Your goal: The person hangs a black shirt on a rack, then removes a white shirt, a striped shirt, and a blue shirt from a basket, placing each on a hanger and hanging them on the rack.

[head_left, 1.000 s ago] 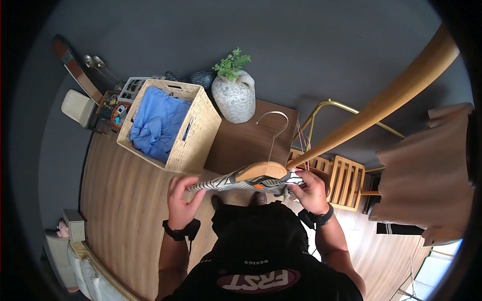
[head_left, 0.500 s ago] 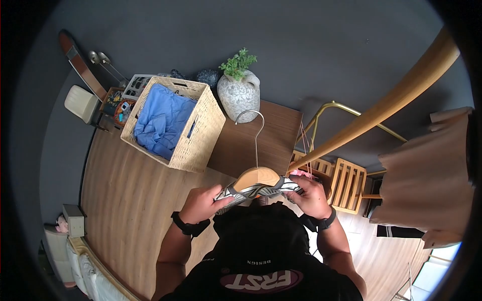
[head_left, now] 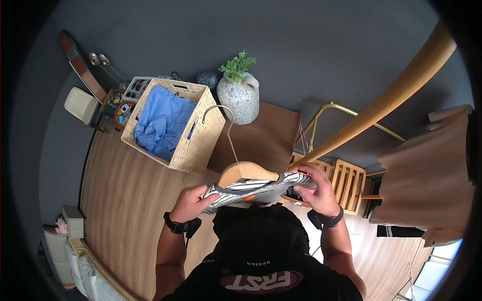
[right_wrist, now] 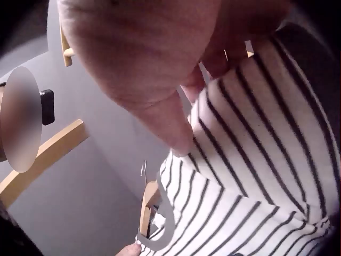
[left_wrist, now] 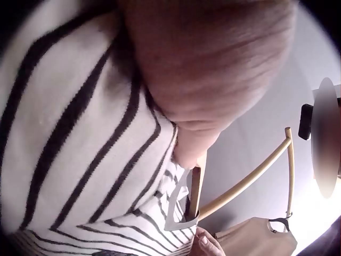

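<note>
A black-and-white striped shirt (head_left: pixel 291 179) with a grey collar hangs on a wooden hanger (head_left: pixel 251 170) in front of the person's body. The hanger's metal hook leans to the left, over the basket's side in the head view. The left hand (head_left: pixel 190 203) pinches the shirt at its left shoulder, thumb on top. At the opposite shoulder, the right hand (head_left: pixel 321 193) grips the striped cloth between thumb and fingers. Both wrist views show the cloth close up, with the left hand (left_wrist: pixel 208 64) and right hand (right_wrist: pixel 144 58) over it.
A woven basket (head_left: pixel 203 135) holding blue cloth (head_left: pixel 163 120) stands on a brown cabinet (head_left: pixel 266 133) beside a grey vase (head_left: pixel 238 100) with a plant. A thick wooden rail (head_left: pixel 386 95) crosses the right side, near slatted wooden furniture (head_left: pixel 347 183) and a hanging beige garment (head_left: pixel 427 175).
The hanger has shifted left and its hook has swung from the right toward the basket. Hands came closer together, then moved apart again, the right hand going outward with the shirt's shoulder.
</note>
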Demonstrator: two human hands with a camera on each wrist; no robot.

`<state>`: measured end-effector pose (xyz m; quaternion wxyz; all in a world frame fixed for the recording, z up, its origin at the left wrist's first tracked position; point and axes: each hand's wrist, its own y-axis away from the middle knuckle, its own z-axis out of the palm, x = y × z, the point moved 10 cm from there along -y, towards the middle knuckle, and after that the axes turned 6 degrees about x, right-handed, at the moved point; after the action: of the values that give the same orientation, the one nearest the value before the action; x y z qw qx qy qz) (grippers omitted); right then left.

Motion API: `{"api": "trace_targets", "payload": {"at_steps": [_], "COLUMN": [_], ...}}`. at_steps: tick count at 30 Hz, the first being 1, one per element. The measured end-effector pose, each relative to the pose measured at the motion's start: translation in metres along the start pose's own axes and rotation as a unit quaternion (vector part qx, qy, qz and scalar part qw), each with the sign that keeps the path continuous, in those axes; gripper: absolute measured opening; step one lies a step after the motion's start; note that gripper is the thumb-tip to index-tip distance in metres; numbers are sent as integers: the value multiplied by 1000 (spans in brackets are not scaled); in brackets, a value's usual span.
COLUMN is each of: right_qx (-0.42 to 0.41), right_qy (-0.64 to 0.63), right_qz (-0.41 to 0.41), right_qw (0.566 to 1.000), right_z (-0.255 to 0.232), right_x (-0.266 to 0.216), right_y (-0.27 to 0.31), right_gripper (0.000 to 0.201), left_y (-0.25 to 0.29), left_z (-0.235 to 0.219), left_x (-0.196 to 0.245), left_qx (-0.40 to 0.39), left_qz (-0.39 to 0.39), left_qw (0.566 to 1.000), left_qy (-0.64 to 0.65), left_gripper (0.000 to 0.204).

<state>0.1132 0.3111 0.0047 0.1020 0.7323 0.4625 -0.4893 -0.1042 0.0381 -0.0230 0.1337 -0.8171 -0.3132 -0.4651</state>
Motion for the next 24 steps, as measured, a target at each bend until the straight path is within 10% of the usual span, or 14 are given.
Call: {"api": "trace_targets", "payload": {"at_steps": [19,24], "right_qx": [1,-61], "right_qy": [-35,-11], "right_qz": [140,57], "right_qw": [989,996], "right_z": [21,24], "right_x": [35,6], "right_y": [2,-9], "right_gripper": [32,31], "left_y": [12,11], "left_z": [-27,-30], "left_x": [-10,-11], "left_qx": [90,101], "left_qz": [-26,-10], "left_qw": [996,994], "left_qy": [11,33], "left_gripper": [19,19]}}
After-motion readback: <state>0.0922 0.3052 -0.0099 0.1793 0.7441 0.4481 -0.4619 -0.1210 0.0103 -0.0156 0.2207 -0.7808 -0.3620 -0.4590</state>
